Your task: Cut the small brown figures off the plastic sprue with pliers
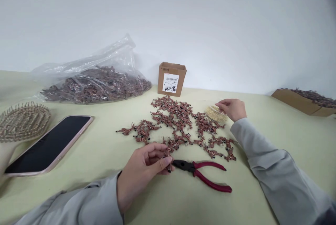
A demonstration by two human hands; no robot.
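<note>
Between the thumb and fingers of my left hand (147, 169) is a small brown animal figurine (168, 154), deer-like with dark feet. Just to its right lie pliers (196, 169) with dark jaws and red handles, opened on the table. My right hand (232, 109) is at a small clear bag of tiny gold pieces (215, 113), its thumb and forefinger pinched together at the bag's edge. Whatever is in that pinch is too small to make out. Many loose figurines (181, 120) like the held one are spread over the table between and beyond my hands.
A large clear plastic bag (97, 81) full of brown figurines lies at the back left. Against the wall stands a labelled cardboard box (172, 79). A phone (52, 144) and a hairbrush (25, 121) are at left; a filled cardboard tray (296, 102) is far right.
</note>
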